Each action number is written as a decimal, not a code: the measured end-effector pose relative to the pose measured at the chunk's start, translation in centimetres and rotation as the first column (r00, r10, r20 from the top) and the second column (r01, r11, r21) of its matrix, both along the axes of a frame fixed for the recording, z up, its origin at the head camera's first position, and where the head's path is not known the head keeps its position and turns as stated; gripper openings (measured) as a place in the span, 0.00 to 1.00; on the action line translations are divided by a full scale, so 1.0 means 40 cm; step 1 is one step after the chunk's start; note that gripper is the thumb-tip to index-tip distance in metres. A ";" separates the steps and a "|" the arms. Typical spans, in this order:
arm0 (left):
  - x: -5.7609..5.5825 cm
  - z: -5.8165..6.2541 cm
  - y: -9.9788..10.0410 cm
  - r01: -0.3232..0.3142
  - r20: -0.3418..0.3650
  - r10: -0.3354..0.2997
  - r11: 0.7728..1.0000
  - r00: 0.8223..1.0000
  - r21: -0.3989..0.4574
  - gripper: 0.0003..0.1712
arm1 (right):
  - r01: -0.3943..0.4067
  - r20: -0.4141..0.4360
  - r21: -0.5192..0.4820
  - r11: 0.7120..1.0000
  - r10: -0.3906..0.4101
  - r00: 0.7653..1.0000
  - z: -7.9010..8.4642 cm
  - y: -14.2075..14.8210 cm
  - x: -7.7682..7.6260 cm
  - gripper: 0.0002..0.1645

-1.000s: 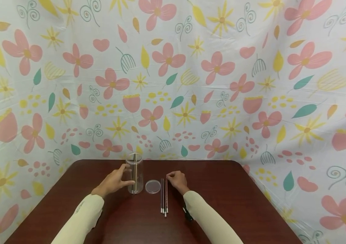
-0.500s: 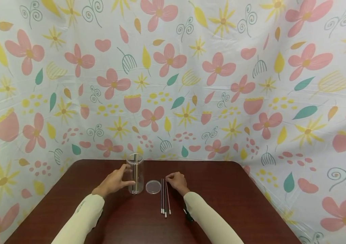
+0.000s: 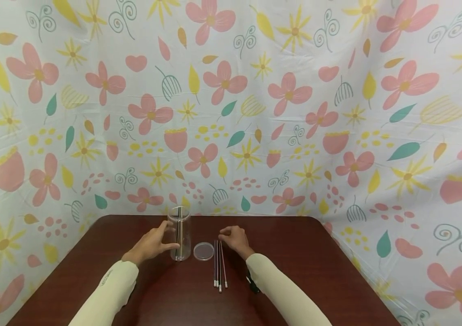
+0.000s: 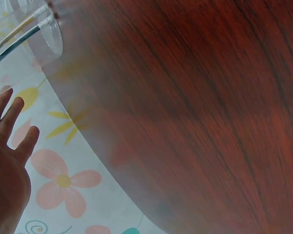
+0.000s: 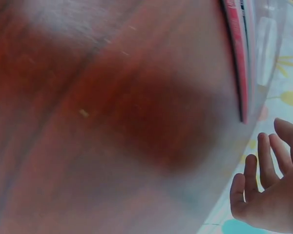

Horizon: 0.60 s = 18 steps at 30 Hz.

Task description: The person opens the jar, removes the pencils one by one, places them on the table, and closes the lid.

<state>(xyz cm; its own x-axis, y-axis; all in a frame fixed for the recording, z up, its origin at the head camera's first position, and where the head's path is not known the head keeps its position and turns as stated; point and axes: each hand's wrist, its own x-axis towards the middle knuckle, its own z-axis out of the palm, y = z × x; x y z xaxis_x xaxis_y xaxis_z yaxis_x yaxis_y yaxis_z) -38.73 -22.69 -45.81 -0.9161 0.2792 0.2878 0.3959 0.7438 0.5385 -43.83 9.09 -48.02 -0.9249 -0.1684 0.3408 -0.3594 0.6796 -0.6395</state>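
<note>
A clear jar (image 3: 186,235) stands upright at the table's far left, with a gold pencil and a dark pencil (image 4: 20,44) leaning inside, eraser ends down. My left hand (image 3: 152,242) curves round the jar's left side, thumb across its front; the left wrist view shows the other fingers spread. Several pencils (image 3: 220,267) lie side by side right of the jar, white erasers toward me, a pink one on the right. My right hand (image 3: 236,239) hovers beside their far ends, fingers bent. In the right wrist view its fingers stand apart from the pencil tips, holding nothing.
A round clear lid (image 3: 203,251) lies between the jar and the pencils. The dark red-brown table (image 3: 288,262) has rounded far corners. A flowered cloth (image 3: 231,136) hangs right behind it and at both sides.
The pink pencil's eraser end has swung right, so it lies slanted from the others. My right hand has let go of its far end and shifted slightly left. My left hand stays put.
</note>
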 end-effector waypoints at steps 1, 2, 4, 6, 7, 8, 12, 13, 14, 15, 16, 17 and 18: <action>0.002 0.001 0.001 0.002 -0.005 -0.002 1.000 1.000 0.004 0.43 | -0.002 -0.006 -0.002 1.000 0.002 1.000 0.008 0.000 -0.002 0.13; 0.003 0.001 0.002 0.004 -0.009 -0.004 1.000 1.000 0.005 0.43 | -0.005 -0.014 0.001 1.000 0.005 1.000 0.017 -0.001 -0.004 0.13; 0.004 0.002 0.003 0.003 -0.011 -0.003 1.000 1.000 0.009 0.42 | -0.003 -0.013 -0.004 1.000 0.003 1.000 0.037 -0.005 -0.007 0.14; 0.005 0.002 0.002 0.008 -0.014 -0.008 1.000 1.000 0.007 0.42 | -0.004 -0.014 -0.010 1.000 0.004 1.000 0.061 -0.011 -0.009 0.15; 0.005 0.002 0.002 0.012 -0.017 -0.012 1.000 1.000 0.003 0.42 | -0.005 -0.015 -0.010 1.000 0.005 1.000 0.073 -0.015 -0.010 0.15; 0.005 0.002 0.002 0.016 -0.017 -0.015 1.000 1.000 0.002 0.42 | -0.009 -0.017 -0.011 1.000 0.009 1.000 0.086 -0.018 -0.010 0.15; 0.006 0.003 0.001 0.024 -0.023 -0.024 1.000 0.999 -0.002 0.42 | -0.037 -0.047 -0.023 0.999 0.036 0.998 0.131 -0.037 -0.016 0.15; 0.007 0.003 0.001 0.023 -0.023 -0.023 1.000 0.999 -0.001 0.42 | -0.048 -0.059 -0.025 0.999 0.047 0.997 0.141 -0.042 -0.019 0.15; 0.006 0.004 0.000 0.023 -0.021 -0.023 1.000 1.000 0.000 0.42 | -0.060 -0.074 -0.023 0.998 0.058 0.996 0.150 -0.047 -0.021 0.15; 0.006 0.005 0.000 0.023 -0.020 -0.023 1.000 1.000 0.001 0.42 | -0.068 -0.089 -0.020 0.998 0.066 0.994 0.158 -0.053 -0.023 0.15; 0.006 0.006 0.000 0.023 -0.020 -0.023 1.000 1.000 0.003 0.41 | -0.076 -0.098 -0.019 0.997 0.074 0.992 0.166 -0.059 -0.024 0.15; 0.006 0.006 0.001 0.023 -0.021 -0.023 1.000 1.000 0.001 0.41 | -0.083 -0.105 -0.013 0.996 0.082 0.991 0.175 -0.065 -0.023 0.15; 0.006 0.006 0.000 0.023 -0.021 -0.023 1.000 1.000 -0.001 0.41 | -0.091 -0.111 -0.006 0.996 0.090 0.990 0.185 -0.071 -0.022 0.14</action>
